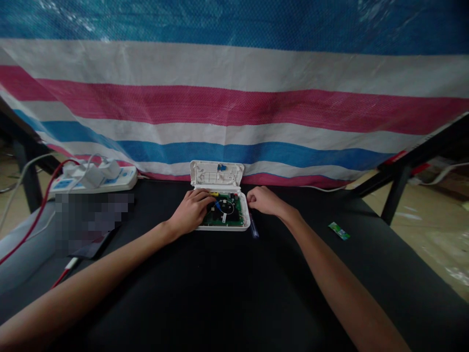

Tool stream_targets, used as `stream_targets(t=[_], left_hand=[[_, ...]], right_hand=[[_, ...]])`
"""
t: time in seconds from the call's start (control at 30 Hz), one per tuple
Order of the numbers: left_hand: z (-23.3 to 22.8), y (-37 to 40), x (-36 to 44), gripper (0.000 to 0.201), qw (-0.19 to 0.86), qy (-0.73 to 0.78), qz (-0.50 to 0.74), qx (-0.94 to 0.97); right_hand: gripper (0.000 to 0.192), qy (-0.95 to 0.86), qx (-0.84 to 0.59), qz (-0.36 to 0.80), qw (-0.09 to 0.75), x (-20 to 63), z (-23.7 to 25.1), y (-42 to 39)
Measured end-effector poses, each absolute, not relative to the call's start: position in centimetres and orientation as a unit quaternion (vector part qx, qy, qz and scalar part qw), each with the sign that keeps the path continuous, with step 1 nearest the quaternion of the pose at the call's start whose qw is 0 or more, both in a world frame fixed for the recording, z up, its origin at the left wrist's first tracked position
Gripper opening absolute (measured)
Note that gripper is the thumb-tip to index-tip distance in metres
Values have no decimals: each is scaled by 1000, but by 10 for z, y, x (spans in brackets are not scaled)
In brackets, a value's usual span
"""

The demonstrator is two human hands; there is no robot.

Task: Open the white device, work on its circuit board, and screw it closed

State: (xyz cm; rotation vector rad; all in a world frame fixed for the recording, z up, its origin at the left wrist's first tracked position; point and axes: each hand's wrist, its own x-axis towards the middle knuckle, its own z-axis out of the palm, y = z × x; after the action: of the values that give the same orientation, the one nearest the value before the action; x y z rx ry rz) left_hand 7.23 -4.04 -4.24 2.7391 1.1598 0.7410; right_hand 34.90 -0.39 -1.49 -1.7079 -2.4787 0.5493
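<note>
Both bare forearms are stretched forward from the lower corners of the frame and converge on an opened white plastic device [222, 208] set at the centre of the frame on the black table [227, 293]. The left hand [190, 211] is laid palm down over the left part of the device, its wrist slightly bent and its fingers curled onto the green circuit board [229, 215] inside the lower shell; the grip is drawn together at the fingertips near a small yellow part [214, 194], but whether anything is pinched cannot be told. The right hand [263, 200] is held as a loose fist at the right edge of the device, knuckles turned toward the casing, just beside or touching its rim; whether something is enclosed in that closed grip cannot be told. The lid [217, 174] of the device is swung open and stands up behind the board, with a small blue piece seen on its inner face. A thin blue pen-like tool [254, 230] is lying on the table just beside the lower right corner of the device. A small green packet [339, 231] is lying well apart at centre right. A white power strip [93, 177] with plugs and a red cable [34, 215] is seen at the left of the frame, and a striped tarpaulin [234, 102] fills the upper part.
</note>
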Motion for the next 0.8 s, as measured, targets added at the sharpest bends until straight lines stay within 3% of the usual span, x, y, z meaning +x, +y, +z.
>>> stream_targets(t=[0.17,0.4,0.6,0.8], left_hand=[[-43,-40,72,35,37,380,244,892],[-43,-40,72,36,43,380,244,891],[-43,-40,72,35,44,381,239,892],[-43,-40,72,34,42,383,236,892]], right_hand=[[18,-793,-577,170,100,350,-16,-2],[29,-743,-557,319,187,349,-29,2],[25,-691,-565,406,199,353,-40,6],[21,-682,-567,417,196,350,-34,4]])
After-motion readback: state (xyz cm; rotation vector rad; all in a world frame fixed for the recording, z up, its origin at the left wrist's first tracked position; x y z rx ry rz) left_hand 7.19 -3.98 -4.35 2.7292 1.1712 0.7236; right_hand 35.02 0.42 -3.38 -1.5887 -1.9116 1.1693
